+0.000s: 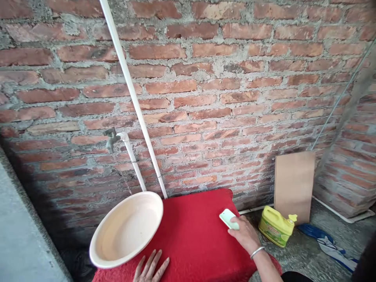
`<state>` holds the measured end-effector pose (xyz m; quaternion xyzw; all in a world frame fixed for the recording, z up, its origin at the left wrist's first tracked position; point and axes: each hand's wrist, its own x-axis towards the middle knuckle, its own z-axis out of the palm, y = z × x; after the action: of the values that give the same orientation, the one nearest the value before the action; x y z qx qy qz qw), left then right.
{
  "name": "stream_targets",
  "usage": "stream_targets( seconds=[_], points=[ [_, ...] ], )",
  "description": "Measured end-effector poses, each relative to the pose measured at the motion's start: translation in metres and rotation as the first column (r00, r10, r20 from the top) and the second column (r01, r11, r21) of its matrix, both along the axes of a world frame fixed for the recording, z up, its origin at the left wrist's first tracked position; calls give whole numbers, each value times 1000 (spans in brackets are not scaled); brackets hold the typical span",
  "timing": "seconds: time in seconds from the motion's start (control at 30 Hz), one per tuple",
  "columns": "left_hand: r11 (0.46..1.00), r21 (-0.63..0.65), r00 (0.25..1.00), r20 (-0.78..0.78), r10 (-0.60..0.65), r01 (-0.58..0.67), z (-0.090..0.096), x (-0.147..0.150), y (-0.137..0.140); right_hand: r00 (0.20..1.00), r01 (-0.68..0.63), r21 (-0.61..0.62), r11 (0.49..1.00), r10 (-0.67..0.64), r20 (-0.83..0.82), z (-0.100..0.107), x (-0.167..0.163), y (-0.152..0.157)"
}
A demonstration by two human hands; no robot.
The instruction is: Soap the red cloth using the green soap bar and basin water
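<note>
A red cloth (196, 235) with a fuzzy edge lies spread over a low surface against the wall. My right hand (243, 233) is closed around a pale green scrubbing brush (227, 217) with a small hole near its end, held at the cloth's right side; the brush's underside is hidden. Fingers spread, my left hand (151, 268) rests flat on the cloth near its front edge, just below the basin. That wide cream plastic basin (98, 256) stands at the cloth's left end. A thin stream of water falls from the tap (111, 139) behind it.
White pipes (132, 90) run up the brick wall (205, 90). On the floor at right are a yellow detergent jug (274, 227), a leaning brown board (295, 186) and a blue-and-white bag (331, 244). A grey ledge (26, 227) borders the left.
</note>
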<state>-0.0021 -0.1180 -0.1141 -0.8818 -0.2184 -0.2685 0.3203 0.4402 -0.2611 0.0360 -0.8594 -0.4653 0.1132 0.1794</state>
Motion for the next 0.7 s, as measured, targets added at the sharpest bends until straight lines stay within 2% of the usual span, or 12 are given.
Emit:
stream_targets(
  seconds=[0.1, 0.17, 0.23, 0.3, 0.43, 0.6, 0.7],
  points=[
    [1000, 12, 1000, -27, -6, 6, 15, 5, -9, 988, 136, -55, 989, -131, 87, 0, 22, -6],
    [1000, 8, 999, -39, 4, -4, 23, 7, -13, 963, 226, -19, 974, -221, 152, -3, 39, -11],
    [1000, -8, 999, -43, 24, -25, 27, 8, -16, 959, 239, 57, 969, -245, 145, -11, 45, -8],
    [999, -31, 998, -54, 39, -40, 27, 8, -18, 979, 186, 143, 972, -196, 61, -22, 33, 5],
    [994, -81, 995, -81, 65, -72, 26, 10, -23, 995, -5, 250, 968, 30, -96, -35, -35, 49],
    [992, -95, 994, -83, 76, -83, 26, 14, -25, 945, -304, 262, 916, 325, -40, -28, -142, 111],
    [990, -126, 995, -81, 60, -70, 25, 18, -25, 910, -410, 190, 892, 415, 15, -22, -177, 136]
  ],
)
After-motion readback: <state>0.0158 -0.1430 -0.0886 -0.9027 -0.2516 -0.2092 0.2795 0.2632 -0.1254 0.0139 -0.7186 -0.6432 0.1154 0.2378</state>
